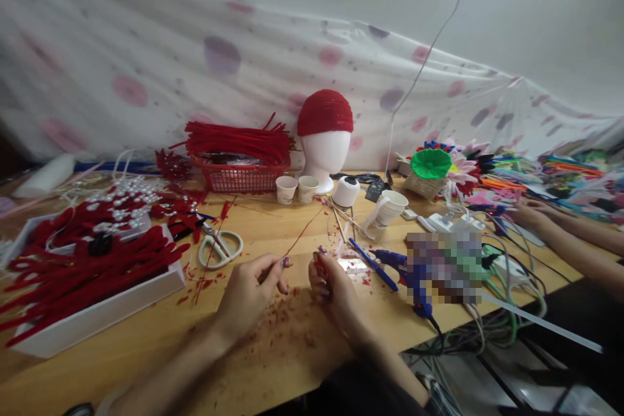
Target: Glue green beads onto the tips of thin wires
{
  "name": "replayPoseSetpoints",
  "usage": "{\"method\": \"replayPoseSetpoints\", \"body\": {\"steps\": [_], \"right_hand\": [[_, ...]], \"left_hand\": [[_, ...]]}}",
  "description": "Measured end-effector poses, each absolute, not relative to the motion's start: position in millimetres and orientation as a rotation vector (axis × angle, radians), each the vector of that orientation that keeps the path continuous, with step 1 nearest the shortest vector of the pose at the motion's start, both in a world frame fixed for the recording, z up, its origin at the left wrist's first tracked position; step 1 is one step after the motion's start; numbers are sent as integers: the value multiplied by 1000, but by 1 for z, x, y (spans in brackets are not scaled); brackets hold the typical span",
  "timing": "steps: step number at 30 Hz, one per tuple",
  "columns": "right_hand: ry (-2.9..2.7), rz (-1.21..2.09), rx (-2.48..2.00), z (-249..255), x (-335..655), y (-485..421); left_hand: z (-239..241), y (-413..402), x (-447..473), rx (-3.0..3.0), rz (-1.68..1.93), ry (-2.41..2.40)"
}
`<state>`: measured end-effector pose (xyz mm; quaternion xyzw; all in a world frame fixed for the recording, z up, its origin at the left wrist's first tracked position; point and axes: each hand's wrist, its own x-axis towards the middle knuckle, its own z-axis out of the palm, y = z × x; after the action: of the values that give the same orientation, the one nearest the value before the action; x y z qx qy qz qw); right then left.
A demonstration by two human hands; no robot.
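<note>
My left hand [253,286] pinches the near end of a thin red pipe cleaner [303,233] that rises up and to the right over the wooden table [273,351]. My right hand [331,283] is closed around a small red piece [319,268], close beside the left hand. Red fluff scraps [280,315] lie on the table under both hands. White-handled scissors [220,248] lie just left of my left hand.
A white tray [92,312] of red pipe cleaners and pearl pieces sits at left. Behind stand a red basket [241,177], a foam head with a red cap [325,136], paper cups [286,190] and a blue glue gun [414,279]. Another person's arms [560,234] reach in at right.
</note>
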<state>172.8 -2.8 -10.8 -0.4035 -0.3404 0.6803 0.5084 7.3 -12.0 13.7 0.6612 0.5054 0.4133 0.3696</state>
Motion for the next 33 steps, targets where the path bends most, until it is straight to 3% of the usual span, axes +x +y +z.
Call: {"method": "replayPoseSetpoints", "body": {"steps": [33], "right_hand": [[-996, 1481, -1040, -10, 171, 1]], "left_hand": [[10, -18, 12, 1729, 1008, 1243]]}}
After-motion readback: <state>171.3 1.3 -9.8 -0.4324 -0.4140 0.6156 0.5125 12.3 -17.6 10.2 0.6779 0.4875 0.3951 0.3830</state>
